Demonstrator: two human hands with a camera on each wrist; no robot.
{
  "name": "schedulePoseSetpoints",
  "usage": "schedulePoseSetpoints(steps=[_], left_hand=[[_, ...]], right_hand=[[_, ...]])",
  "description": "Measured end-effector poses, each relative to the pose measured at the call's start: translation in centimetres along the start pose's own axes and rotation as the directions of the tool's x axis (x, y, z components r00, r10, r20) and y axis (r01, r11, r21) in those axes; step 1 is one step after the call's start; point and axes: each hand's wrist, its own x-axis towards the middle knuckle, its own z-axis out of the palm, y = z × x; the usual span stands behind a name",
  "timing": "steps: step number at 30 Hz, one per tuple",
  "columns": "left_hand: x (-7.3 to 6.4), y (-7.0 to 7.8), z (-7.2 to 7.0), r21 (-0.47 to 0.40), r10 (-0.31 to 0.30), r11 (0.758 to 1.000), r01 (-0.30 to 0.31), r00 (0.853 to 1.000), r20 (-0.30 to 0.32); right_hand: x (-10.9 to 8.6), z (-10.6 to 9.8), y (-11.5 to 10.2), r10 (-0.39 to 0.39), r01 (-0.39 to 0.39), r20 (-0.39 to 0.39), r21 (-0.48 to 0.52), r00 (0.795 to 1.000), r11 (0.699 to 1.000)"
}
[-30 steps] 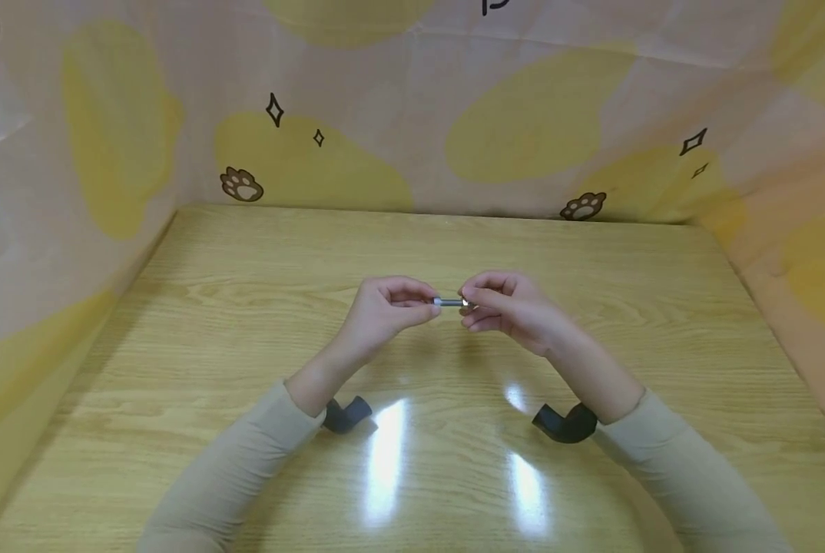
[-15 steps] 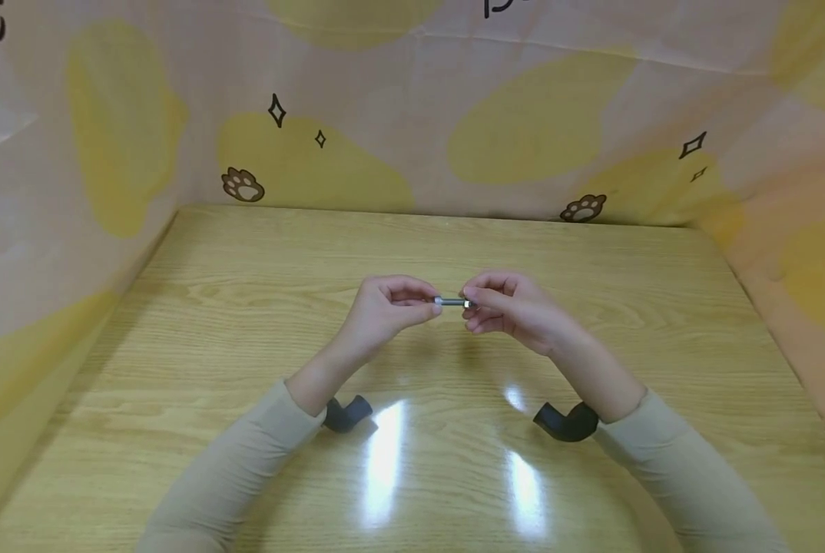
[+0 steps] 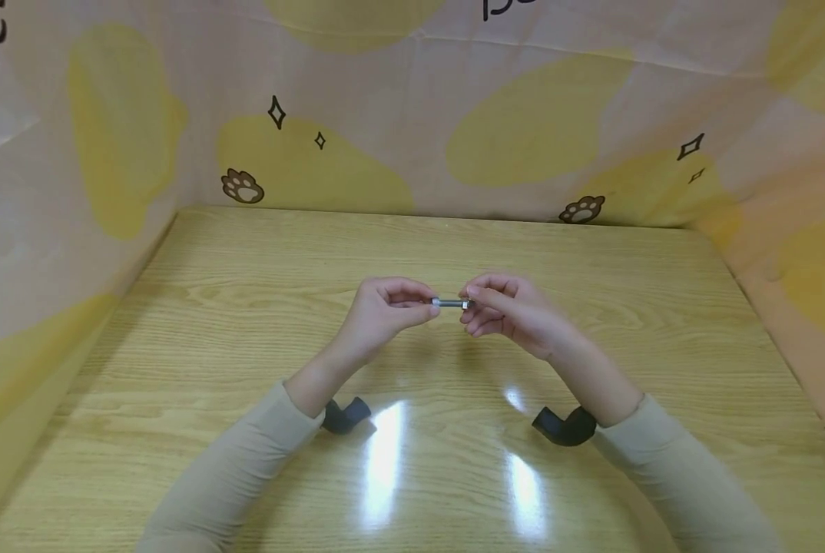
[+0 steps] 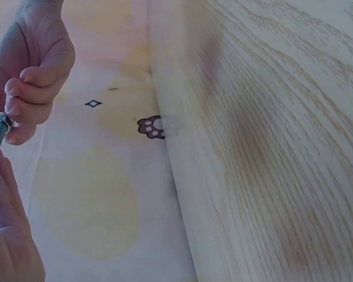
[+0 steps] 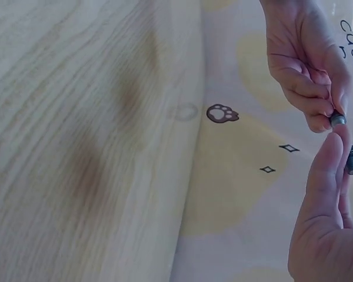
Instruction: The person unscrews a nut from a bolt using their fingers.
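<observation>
A metal bolt [image 3: 450,303] is held level above the table, roughly crosswise between the two hands. My left hand [image 3: 385,311] pinches its head end, which shows as a small bright cap [image 5: 337,119] at the fingertips in the right wrist view. Near the other end of the shank sits a hex nut [image 4: 4,120]. My right hand [image 3: 519,315] has its thumb and fingers curled at this nut, the thumb tip on the near side. A short threaded end pokes out beyond the nut in the right wrist view.
Underneath is a wood-grain table [image 3: 302,253] with bright light reflections near its front. A patterned cloth [image 3: 426,107] with paw prints walls the back and both sides. Black curved pieces [image 3: 564,426] stick out at both wrists.
The right thumb and fingertips have shifted slightly at the nut, the thumb sliding a little to the right. The left hand stays still on the bolt's head.
</observation>
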Motion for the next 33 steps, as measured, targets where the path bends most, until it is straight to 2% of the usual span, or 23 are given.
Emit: schedulePoseSetpoints(steps=[10, 17, 24, 30, 33], left_hand=[[-0.1, -0.2, -0.2, -0.014, 0.0, 1.0, 0.0, 1.0, 0.007], [0.2, 0.0, 0.1, -0.01, -0.012, 1.0, 0.012, 1.0, -0.001], [0.6, 0.0, 0.3, -0.018, -0.016, 1.0, 0.016, 1.0, -0.014], [0.5, -0.1, 0.1, -0.023, 0.005, 1.0, -0.005, 1.0, -0.01], [0.5, -0.1, 0.2, -0.028, -0.002, 1.0, 0.002, 1.0, -0.006]], right_hand=[[0.0, 0.0, 0.4, -0.056, 0.054, -0.018, -0.1, 0.998, 0.994], [0.1, 0.2, 0.1, -0.026, 0.023, -0.059, -0.052, 0.998, 0.998], [-0.2, -0.3, -0.3, -0.112, 0.11, -0.048, -0.039, 0.993, 0.993], [-0.1, 0.0, -0.5, -0.016, 0.013, -0.069, -0.048, 0.997, 0.999], [0.0, 0.0, -0.3, 0.003, -0.005, -0.064, -0.023, 0.998, 1.0]])
